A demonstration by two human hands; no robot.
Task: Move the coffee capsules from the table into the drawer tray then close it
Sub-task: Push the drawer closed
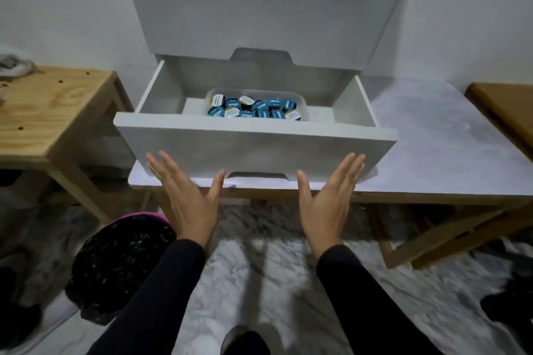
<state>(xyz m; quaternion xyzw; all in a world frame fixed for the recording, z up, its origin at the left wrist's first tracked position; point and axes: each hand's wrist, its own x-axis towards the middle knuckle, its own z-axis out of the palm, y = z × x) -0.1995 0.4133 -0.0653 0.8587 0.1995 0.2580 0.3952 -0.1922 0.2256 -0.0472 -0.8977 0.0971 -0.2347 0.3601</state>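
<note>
Both our hands, left hand (184,199) and right hand (328,199), lie flat and empty against the open drawer (253,147) front; inside it, one tray (304,104) holds roughly a dozen coffee capsules (253,108).

My left hand (184,196) is flat and open, fingers straight and close together, pointing up and away from me, thumb spread out toward the middle. My right hand (328,196) mirrors it: palm forward, fingers extended together, thumb angled inward. Neither hand grips anything. Both are raised side by side at about the same height, well apart, backs toward me. My forearms, in long black sleeves that end at the wrists, reach forward and converge slightly from the lower edge of view.
</note>
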